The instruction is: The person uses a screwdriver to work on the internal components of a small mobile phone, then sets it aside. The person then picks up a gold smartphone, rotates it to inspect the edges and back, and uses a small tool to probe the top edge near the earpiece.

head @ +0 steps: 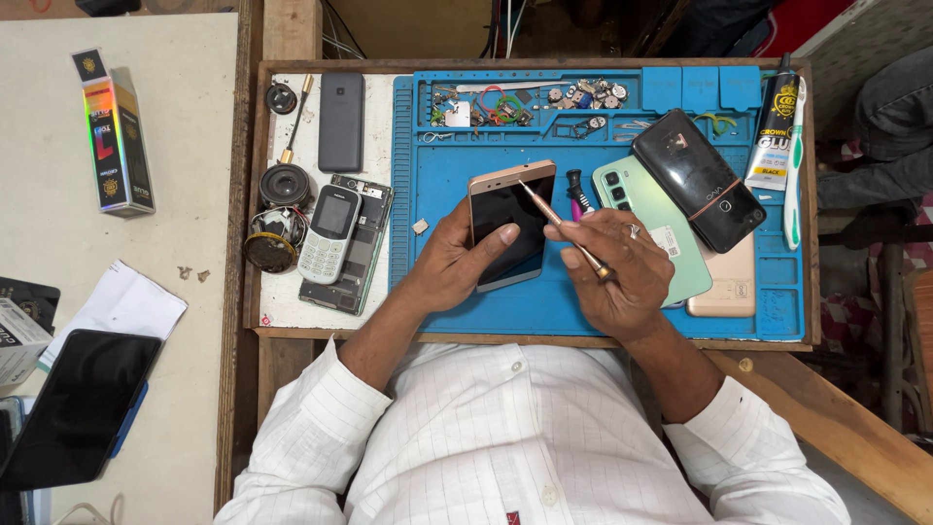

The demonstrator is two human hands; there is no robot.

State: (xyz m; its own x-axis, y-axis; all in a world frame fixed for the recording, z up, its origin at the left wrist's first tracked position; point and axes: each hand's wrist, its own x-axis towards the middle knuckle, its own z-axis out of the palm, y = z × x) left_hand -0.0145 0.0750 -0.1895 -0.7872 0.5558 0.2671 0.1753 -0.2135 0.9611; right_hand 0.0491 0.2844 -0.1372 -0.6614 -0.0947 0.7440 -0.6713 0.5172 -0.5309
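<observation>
Nearest the camera, white checked sleeves lead to the two hands over a blue rubbery work mat [442, 185] set in a wooden tray on the counter. The left hand [449, 262] is wrapped around a slim smartphone [507, 222] with a glossy dark screen and gold metal edge, thumb lying across the glass; the phone is lifted off the mat and tilted. The right hand [612, 267] is closed on a thin metal screwdriver [559, 226], held like a pen, its pointed tip touching the phone's upper right edge.

Just beyond the right hand lie a mint-green phone [646, 199], back up, a black phone [695, 180] overlapping it, and a pale gold phone [727, 284] beneath. At the right edge are a tube of glue [775, 122] and a toothbrush [794, 160].

Left of the mat sit a small keypad phone [330, 231] upon an opened phone frame, round speaker parts, and a dark rectangular handset [341, 121]. The mat's far compartments hold tiny screws and coloured loops.
</observation>
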